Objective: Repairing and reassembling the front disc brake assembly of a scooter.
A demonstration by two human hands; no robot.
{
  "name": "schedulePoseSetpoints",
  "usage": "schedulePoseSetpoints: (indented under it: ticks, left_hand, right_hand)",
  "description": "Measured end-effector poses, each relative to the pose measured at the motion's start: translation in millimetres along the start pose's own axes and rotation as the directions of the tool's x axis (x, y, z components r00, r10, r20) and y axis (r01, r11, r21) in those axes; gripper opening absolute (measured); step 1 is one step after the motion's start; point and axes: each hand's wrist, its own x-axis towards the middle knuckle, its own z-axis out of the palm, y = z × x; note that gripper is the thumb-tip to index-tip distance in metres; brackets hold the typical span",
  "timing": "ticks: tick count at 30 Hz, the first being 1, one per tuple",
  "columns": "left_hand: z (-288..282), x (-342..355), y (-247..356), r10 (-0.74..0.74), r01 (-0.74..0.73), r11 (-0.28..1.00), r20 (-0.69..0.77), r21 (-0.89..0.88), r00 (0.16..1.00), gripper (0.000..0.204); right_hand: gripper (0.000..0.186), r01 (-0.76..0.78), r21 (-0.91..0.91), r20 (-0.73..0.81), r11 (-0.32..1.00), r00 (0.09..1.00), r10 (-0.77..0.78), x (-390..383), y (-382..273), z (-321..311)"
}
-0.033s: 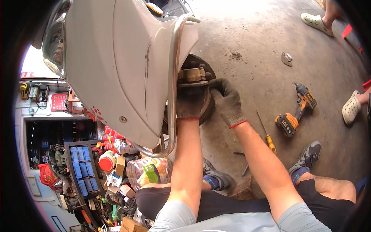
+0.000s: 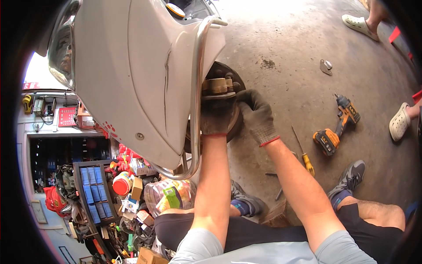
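Observation:
A scratched white scooter front panel [image 2: 149, 66] with a bent chrome guard bar [image 2: 198, 88] stands in front of me. Right of the bar, by the dark wheel [image 2: 237, 121], is a dirty tan-brown brake caliper [image 2: 216, 86]. My left hand [image 2: 218, 116], in a dark work glove, is closed around its underside; the fingers are mostly hidden in shadow. My gloved right hand [image 2: 257, 112] is at the caliper's right edge with fingers bent and thumb pressed in. What its fingertips pinch, if anything, is hidden.
On the concrete floor to the right lie an orange-black cordless impact driver [image 2: 338, 125], a yellow-handled screwdriver [image 2: 307, 163] and a flat metal brake pad [image 2: 325, 67]. Another person's pale clogs [image 2: 399, 122] are at the far right. Boxes, a clear plastic jar [image 2: 169, 196] and blue drawers [image 2: 94, 189] crowd the left.
My right hand has shifted very slightly to the left. Everything else looks the same.

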Motion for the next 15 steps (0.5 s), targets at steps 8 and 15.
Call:
schedulePoseSetpoints:
  ticks: [8,15]
  left_hand:
    - [0.1,0.1,-4.5,0.045,-0.046,0.996,0.016,0.081,0.999,0.043]
    - [-5.3,5.0,-5.7,0.07,-0.084,0.986,0.101,0.142,0.992,0.042]
  right_hand:
    - [0.017,0.015,0.09,-0.029,0.996,1.0,-0.013,-6.1,-2.6,8.1]
    - [0.014,0.003,0.084,-0.115,0.996,0.993,0.007,-6.3,-12.4,13.0]
